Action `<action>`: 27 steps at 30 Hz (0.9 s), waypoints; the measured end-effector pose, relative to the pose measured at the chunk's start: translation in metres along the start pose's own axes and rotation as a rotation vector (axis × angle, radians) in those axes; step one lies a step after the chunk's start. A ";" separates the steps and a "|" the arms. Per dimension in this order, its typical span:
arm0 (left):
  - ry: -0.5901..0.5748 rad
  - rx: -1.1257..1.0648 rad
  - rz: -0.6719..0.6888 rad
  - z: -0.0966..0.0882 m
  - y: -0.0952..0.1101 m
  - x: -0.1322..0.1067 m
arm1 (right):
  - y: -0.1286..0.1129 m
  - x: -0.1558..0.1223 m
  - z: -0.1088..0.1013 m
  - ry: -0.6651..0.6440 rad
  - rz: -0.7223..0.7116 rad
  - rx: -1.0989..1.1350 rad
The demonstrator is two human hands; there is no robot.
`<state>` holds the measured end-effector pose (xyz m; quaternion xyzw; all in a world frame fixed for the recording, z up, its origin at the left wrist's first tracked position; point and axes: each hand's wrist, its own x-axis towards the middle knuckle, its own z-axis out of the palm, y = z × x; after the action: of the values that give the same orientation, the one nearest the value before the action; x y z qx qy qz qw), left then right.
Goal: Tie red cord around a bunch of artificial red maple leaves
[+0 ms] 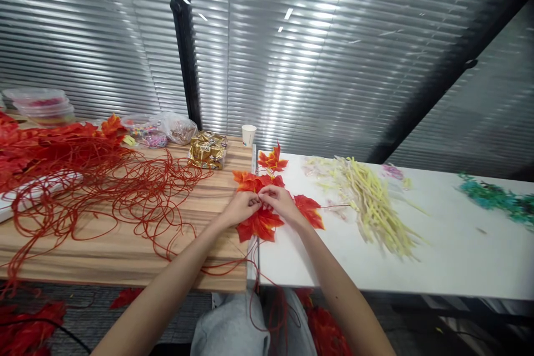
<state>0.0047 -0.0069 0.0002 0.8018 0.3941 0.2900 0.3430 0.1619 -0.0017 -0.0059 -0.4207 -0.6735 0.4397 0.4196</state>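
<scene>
Far left, red cord (156,186) sprawls in loops across the wooden worktop (219,186); next, a gold packet (207,150), its printing too small to read. Now the left hand (244,207), fingers curled, meeting the right hand's (278,200) bent fingers right over the red leaves (259,226)! Whether either clamps anything, I can't tell. The leaves straddle the worktop seam, spread near-to-far beneath both hands; behind, a paper cup's (249,134) mark is illegible. Rightward, one outlying leaf (307,210) sits just beside the right hand.

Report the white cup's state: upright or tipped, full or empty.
Upright: the white cup stands with its rim uppermost. Full or empty, cannot tell: no contents show from this angle.
</scene>
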 end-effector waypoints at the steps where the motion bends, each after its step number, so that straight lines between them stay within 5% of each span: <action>1: 0.001 -0.001 0.002 0.000 0.000 0.000 | 0.000 0.000 0.000 -0.001 0.001 0.000; 27: -0.028 0.002 0.012 -0.001 0.001 0.000 | -0.005 -0.002 0.000 -0.020 0.048 0.038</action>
<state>0.0046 -0.0076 0.0014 0.8085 0.3846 0.2806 0.3460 0.1612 -0.0053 -0.0013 -0.4242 -0.6589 0.4667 0.4100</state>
